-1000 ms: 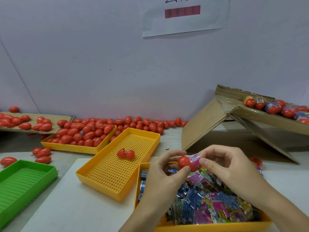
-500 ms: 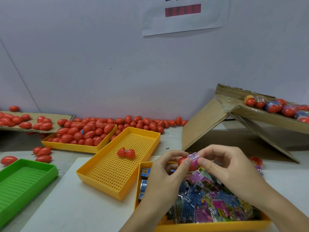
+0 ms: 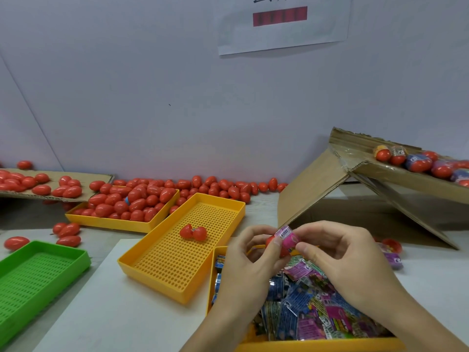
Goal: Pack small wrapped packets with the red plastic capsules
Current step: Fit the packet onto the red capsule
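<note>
Pale wall (image 3: 152, 97) is filling the upper frame, a white paper sheet with a red bar (image 3: 280, 21) hanging on it. Grey-white tabletop (image 3: 101, 313) is spreading below. At right, a brown corrugated cardboard box (image 3: 330, 189) is lying tipped, its upper flap carrying red capsules wrapped in coloured film (image 3: 418, 162). At far left, a flat cardboard sheet (image 3: 96, 179) is carrying loose red egg-shaped plastic capsules (image 3: 42, 189); more are lying along the wall's foot.

Green perforated plastic tray (image 3: 38, 275) is sitting at lower left. Far yellow plastic tray (image 3: 121, 224) is heaped with red capsules. Middle yellow perforated tray (image 3: 182, 250) is holding one opened red capsule, two halves joined (image 3: 193, 232). Near yellow tray (image 3: 317, 345) is holding a pile of small blue and pink wrapped packets (image 3: 304, 301).

Above that near tray — both hands are meeting. Left hand (image 3: 250, 265) is gripping a red plastic capsule half (image 3: 275, 243), fingers curled round it, thumb on top. Right hand (image 3: 347, 260) is pinching a pink wrapped packet (image 3: 288, 238) between thumb and forefinger, the packet touching the capsule's open end — how far inside, cannot tell.
</note>
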Demonstrator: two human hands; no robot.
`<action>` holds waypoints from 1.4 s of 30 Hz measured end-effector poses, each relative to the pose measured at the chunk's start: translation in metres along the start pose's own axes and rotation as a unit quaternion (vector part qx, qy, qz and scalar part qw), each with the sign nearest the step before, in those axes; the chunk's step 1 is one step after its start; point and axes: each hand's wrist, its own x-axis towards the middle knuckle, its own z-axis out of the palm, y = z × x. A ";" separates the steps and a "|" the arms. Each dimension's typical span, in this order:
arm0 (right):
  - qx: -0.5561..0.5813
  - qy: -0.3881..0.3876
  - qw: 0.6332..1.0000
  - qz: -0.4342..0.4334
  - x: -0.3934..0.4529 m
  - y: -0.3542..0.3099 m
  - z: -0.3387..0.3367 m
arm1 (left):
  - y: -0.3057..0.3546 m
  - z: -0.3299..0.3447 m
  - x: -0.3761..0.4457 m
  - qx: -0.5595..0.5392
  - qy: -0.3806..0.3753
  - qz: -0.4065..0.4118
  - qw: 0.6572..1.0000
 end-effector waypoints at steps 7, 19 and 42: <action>-0.006 0.061 0.998 -0.028 -0.003 -0.001 0.010 | -0.002 -0.003 0.001 -0.039 0.009 -0.009 0.999; 0.015 0.048 0.999 -0.004 -0.003 -0.002 0.006 | -0.001 -0.003 0.001 0.024 0.001 0.020 1.000; -0.018 0.032 0.999 0.036 -0.002 0.001 0.003 | -0.005 -0.003 0.001 0.089 -0.013 0.030 0.996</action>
